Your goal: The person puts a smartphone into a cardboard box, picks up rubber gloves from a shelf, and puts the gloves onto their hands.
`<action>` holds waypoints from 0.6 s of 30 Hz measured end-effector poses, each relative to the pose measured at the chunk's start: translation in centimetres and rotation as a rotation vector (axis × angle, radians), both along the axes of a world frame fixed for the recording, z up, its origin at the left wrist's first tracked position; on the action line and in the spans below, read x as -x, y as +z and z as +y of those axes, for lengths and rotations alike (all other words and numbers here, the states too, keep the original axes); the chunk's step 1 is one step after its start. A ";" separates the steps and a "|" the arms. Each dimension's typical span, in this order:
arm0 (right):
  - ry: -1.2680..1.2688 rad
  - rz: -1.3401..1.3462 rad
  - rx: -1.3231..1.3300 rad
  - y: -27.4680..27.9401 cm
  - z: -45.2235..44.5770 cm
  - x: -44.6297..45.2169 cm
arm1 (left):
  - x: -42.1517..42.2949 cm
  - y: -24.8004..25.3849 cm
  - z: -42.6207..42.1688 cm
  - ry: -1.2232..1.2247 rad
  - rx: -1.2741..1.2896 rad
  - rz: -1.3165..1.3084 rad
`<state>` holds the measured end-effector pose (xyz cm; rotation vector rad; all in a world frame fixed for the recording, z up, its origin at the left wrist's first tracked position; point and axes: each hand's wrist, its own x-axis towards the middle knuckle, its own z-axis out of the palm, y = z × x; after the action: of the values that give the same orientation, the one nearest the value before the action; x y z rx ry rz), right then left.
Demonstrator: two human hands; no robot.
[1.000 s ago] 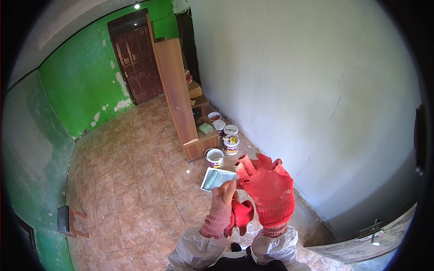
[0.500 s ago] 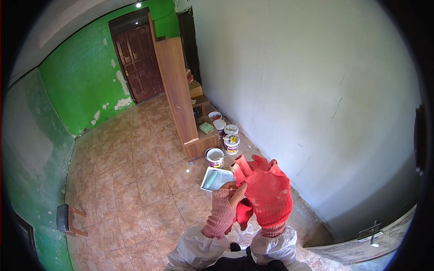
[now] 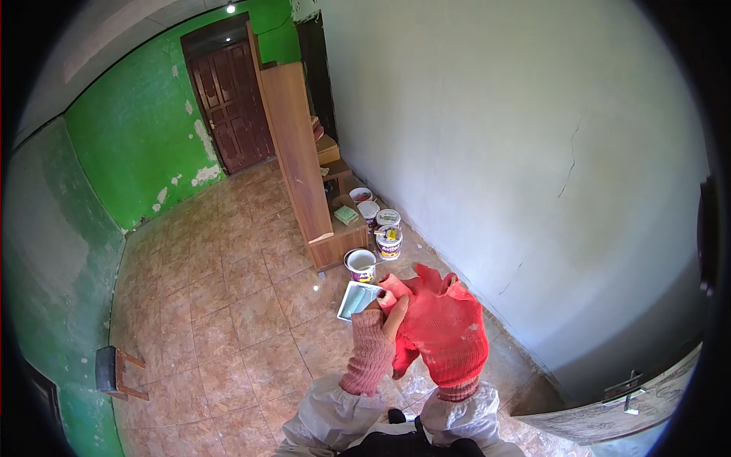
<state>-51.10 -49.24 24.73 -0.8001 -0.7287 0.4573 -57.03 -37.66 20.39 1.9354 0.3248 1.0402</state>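
My left hand, its fingers bare above a pink knit cuff, pinches a red knit glove at its left side near the finger ends. My right hand is inside this glove, fingers raised and partly spread. Some finger ends of the glove look loose, with dark openings at the left tips. Below my left thumb hangs a darker red knit part; whether it is a second glove I cannot tell. White sleeves cover both forearms.
Ahead on the tiled floor lies a paint tray holding a roller. Behind it stand an open bucket and several paint tubs, beside a wooden cabinet. A pale cracked wall rises on the right; a small stool stands left.
My left hand has shifted slightly left and up along the glove, drawing at its finger ends. The gloved right hand has moved a little left; its finger ends have changed shape.
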 end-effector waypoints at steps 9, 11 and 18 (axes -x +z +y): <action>-0.247 -0.227 0.334 -2.2 -0.6 -0.6 | -1.0 -0.9 -1.1 0.104 0.337 -0.131; -0.202 -0.205 0.286 -1.9 -0.2 -0.7 | -0.9 -0.8 -1.2 0.136 0.265 -0.176; -0.104 -0.174 0.222 -0.9 0.5 -0.7 | -0.3 0.9 -1.8 0.173 0.147 -0.132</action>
<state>-50.43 -48.76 23.87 -1.0914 -0.8013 0.3819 -56.68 -39.44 21.24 1.7210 0.4874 1.2159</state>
